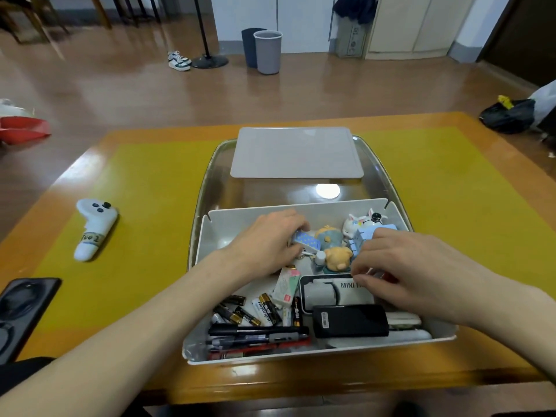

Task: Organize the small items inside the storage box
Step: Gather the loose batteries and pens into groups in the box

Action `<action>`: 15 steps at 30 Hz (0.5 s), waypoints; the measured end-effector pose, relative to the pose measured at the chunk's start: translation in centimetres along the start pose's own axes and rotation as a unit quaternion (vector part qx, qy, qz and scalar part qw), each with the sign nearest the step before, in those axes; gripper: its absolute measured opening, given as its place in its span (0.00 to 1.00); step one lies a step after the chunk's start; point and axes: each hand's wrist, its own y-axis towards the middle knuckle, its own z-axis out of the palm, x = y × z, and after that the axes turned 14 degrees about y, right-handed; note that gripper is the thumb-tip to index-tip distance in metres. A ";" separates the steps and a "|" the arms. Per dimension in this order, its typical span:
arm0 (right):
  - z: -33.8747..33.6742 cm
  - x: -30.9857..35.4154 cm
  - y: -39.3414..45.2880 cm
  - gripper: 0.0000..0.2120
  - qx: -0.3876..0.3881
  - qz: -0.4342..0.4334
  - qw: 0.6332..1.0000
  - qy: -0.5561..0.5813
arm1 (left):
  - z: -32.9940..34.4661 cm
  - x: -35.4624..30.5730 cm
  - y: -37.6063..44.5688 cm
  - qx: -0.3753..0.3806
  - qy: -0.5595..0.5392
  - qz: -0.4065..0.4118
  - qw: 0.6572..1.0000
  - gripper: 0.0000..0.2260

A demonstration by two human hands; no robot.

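A white storage box (210, 227) sits on a clear tray at the table's middle. Inside lie several batteries (249, 313), pens (258, 337), a black power bank (350, 320), a "MINI" fan box (325, 291) and small figurines (337, 255). My left hand (267, 240) reaches into the box's far left part and grips a small blue dotted packet (307, 242). My right hand (412, 266) hovers over the right side, its fingertips pinching a small item that is mostly hidden, beside a light blue toy (361, 237).
The box's grey lid (296, 153) lies on the tray's (391, 176) far end. A white controller (94, 228) lies on the yellow mat at left, and a black case (21, 308) sits at the near left edge. Bins stand on the floor beyond.
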 end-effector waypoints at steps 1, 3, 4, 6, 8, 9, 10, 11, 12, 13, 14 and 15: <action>0.0 0.0 0.2 0.15 -0.005 0.000 1.000 0.000 | -0.3 0.4 -0.2 0.009 0.011 -0.007 1.000 0.11; -0.1 0.0 0.6 0.15 -0.019 -0.004 1.000 0.001 | -1.1 1.6 -1.0 0.031 0.048 -0.023 0.998 0.11; -0.1 0.0 0.9 0.14 -0.029 -0.006 1.000 0.003 | -1.5 2.3 -1.6 0.051 0.066 -0.032 0.996 0.11; -0.2 0.3 1.4 0.14 -0.045 -0.013 0.999 0.004 | -2.0 3.4 -3.0 0.114 0.105 -0.047 0.987 0.13; -0.3 0.8 2.1 0.12 -0.052 -0.024 0.998 0.002 | -1.8 3.6 -4.3 0.160 0.149 -0.055 0.974 0.12; -0.4 1.0 2.4 0.11 -0.053 -0.029 0.998 0.002 | -1.5 3.5 -4.7 0.165 0.168 -0.049 0.971 0.10; -0.4 1.3 2.8 0.10 -0.055 -0.032 0.998 0.004 | -1.1 3.4 -5.0 0.159 0.181 -0.040 0.970 0.08; -0.4 1.6 3.1 0.10 -0.058 -0.035 0.998 0.008 | -0.9 3.4 -5.1 0.152 0.191 -0.036 0.969 0.07; -0.4 1.9 3.4 0.11 -0.060 -0.037 0.997 0.011 | -0.8 3.3 -5.2 0.142 0.196 -0.037 0.970 0.06; -0.4 2.1 3.7 0.12 -0.059 -0.038 0.997 0.012 | -0.9 3.3 -5.2 0.137 0.203 -0.041 0.969 0.06; -0.4 2.4 4.0 0.12 -0.058 -0.038 0.997 0.015 | -0.9 3.3 -5.2 0.126 0.207 -0.044 0.969 0.05; -0.4 2.6 4.2 0.13 -0.059 -0.039 0.997 0.018 | -0.9 3.3 -5.2 0.116 0.211 -0.050 0.969 0.04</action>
